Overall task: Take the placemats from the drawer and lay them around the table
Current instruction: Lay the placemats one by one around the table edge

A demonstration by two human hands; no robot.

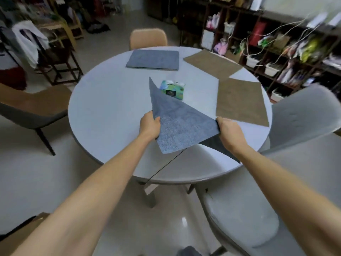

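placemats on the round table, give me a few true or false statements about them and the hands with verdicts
1. Both hands hold the same blue-grey placemat. True: the left hand and the right hand each grip an edge of it.
2. Three placemats already lie flat on the table. True: a blue-grey one and two brown ones.
3. The two brown placemats lie at the left side of the table. False: they lie at the right side.
4. The tissue box stands on a brown placemat. False: it stands on the bare tabletop near the middle.
5. The held placemat lies flat on the table. False: it is tilted, one corner raised.
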